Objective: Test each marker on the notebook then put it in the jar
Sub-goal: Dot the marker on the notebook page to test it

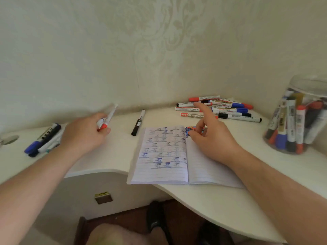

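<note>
An open lined notebook (162, 156) lies at the desk's front edge, its left page covered in blue and purple test marks. My left hand (83, 135) grips a red-capped white marker (108, 119) to the left of the notebook. My right hand (210, 137) hovers over the top of the right page with the index finger stretched toward a pile of several markers (224, 108) at the back; it holds nothing. A clear jar (299, 117) with several markers standing inside is at the far right.
A single black marker (138, 123) lies between my hands. Several markers (44, 140) are heaped at the left of the white desk (221, 200), which curves along its front edge. Patterned wall close behind. Legs and a dark shoe below.
</note>
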A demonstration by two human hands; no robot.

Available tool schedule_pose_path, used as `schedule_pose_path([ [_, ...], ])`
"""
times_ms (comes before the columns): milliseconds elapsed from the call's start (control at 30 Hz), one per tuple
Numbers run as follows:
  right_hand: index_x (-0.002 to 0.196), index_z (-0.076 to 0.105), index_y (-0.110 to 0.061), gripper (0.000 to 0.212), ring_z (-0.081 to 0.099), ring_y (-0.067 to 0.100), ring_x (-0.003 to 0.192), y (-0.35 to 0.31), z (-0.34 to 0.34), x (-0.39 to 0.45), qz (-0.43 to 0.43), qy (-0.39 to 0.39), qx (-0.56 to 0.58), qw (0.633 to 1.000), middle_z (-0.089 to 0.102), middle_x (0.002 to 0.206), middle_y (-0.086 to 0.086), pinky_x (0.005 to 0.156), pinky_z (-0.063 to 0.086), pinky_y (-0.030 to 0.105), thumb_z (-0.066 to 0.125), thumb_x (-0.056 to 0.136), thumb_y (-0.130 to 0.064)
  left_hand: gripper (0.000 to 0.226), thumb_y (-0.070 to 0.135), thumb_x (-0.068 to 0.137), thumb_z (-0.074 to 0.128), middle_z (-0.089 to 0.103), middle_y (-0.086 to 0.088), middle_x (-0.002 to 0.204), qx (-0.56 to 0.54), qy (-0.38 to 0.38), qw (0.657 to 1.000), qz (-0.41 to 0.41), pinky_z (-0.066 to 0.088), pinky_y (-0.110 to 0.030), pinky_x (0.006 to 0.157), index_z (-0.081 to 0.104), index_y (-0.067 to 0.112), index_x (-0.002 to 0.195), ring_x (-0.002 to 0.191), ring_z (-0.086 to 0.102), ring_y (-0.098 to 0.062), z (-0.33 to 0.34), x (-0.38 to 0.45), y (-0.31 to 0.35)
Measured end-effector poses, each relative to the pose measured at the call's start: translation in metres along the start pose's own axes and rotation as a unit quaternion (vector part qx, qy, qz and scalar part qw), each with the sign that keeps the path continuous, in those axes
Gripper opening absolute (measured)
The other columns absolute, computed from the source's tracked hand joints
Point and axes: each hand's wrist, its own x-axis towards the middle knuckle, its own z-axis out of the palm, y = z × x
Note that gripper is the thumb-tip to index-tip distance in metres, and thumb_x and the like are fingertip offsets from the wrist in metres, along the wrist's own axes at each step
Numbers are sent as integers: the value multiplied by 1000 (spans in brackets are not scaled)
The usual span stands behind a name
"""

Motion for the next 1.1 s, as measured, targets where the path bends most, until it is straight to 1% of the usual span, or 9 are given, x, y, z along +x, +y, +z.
schedule_pose_path([
  [167,144,32,-61,72,57,11,68,1,3,-2,-13,-22,-27,999,57,70,-7,76,56,44,67,95,-22,26,39,89,56,75,5,111,178,2,981,80,49,-37,75,67,39,112,95,69,-31,-4,-10,-20],
  [333,145,37,-55,69,56,10,67,3,3,-2,-24,-15,-24,999,58,69,-9,76,55,41,66,95,-19,17,38,85,66,72,2,112,137,22,989,43,47,-42,90,77,38,98,106,61,-32,-1,-7,-9],
  [533,143,44,-47,61,54,10,66,4,1,-2,-19,-1,-21,1000,55,67,-5,74,51,35,67,95,-16,47,69,93,39,69,5,97,88,-66,994,15,49,-37,86,71,35,99,104,62,-27,13,9,58],
  [633,120,57,-40,32,53,9,66,7,1,-2,-5,0,-20,1000,55,66,-7,71,50,32,68,97,-21,56,74,95,30,66,-1,95,91,-129,987,-1,46,-38,82,61,27,97,99,57,-29,23,17,78],
  [700,96,65,-34,7,53,7,65,8,0,0,4,0,-36,999,58,65,-13,65,46,28,69,96,-28,47,60,101,32,69,-9,109,136,-129,982,14,42,-39,82,62,23,103,99,58,-31,26,22,83],
  [733,87,67,-31,10,53,6,65,8,0,1,6,-1,-48,999,59,66,-17,62,42,24,69,97,-34,43,52,104,32,68,-11,114,145,-122,982,17,42,-39,82,61,21,105,101,60,-33,26,24,85],
  [867,83,69,-19,34,56,9,68,12,-3,3,21,-2,-9,1000,64,70,-11,65,45,28,57,106,-40,27,37,109,34,68,-13,95,-42,-63,995,58,46,-43,69,48,17,97,79,59,-35,25,23,100],
  [967,113,69,-35,14,55,4,66,13,-6,7,39,5,127,991,62,71,-13,70,44,25,58,105,-36,18,29,109,40,61,-2,86,-225,-51,956,179,43,-40,67,51,17,117,78,57,-28,22,9,130],
  [1100,121,63,-40,36,55,10,66,4,-6,8,34,-19,239,970,59,74,4,64,44,31,66,90,-57,31,35,108,42,65,15,97,-264,-78,901,335,45,-27,75,56,26,134,87,60,-7,14,-16,173],
])
